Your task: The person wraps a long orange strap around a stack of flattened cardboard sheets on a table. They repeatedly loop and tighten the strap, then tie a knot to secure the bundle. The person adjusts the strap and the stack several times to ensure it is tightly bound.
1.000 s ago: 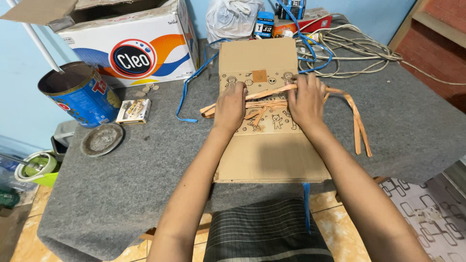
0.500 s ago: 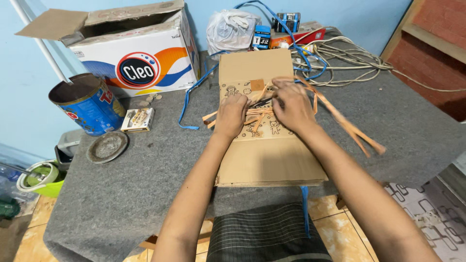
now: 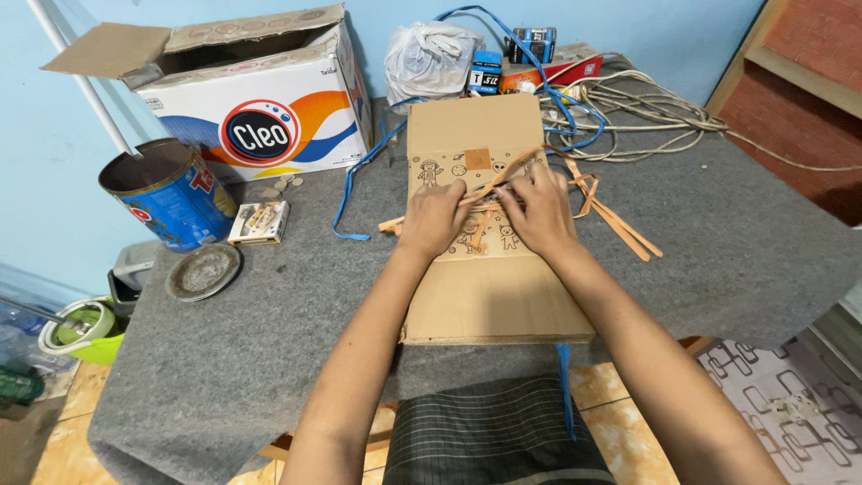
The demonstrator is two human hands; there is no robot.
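Note:
A flat brown cardboard sheet [image 3: 489, 287] with small cartoon drawings lies on the grey felt-covered table [image 3: 269, 323] in front of me. Across its middle lie several thin orange-brown strips [image 3: 620, 220], some trailing off to the right. My left hand [image 3: 435, 218] and my right hand [image 3: 539, 208] rest side by side on the sheet. Both pinch the same bundle of strips between fingertips, close together. The strip ends under my fingers are hidden.
An open printed cardboard box [image 3: 251, 108] stands at the back left, with a blue tin can [image 3: 166, 193], a round metal lid [image 3: 204, 271] and a small packet [image 3: 259, 223] near it. A plastic bag [image 3: 431, 58], small boxes and coiled cables [image 3: 646, 112] fill the back.
My right hand has moved left toward the left hand, gathering the strips into a tighter bundle at the sheet's middle. The view has shifted slightly.

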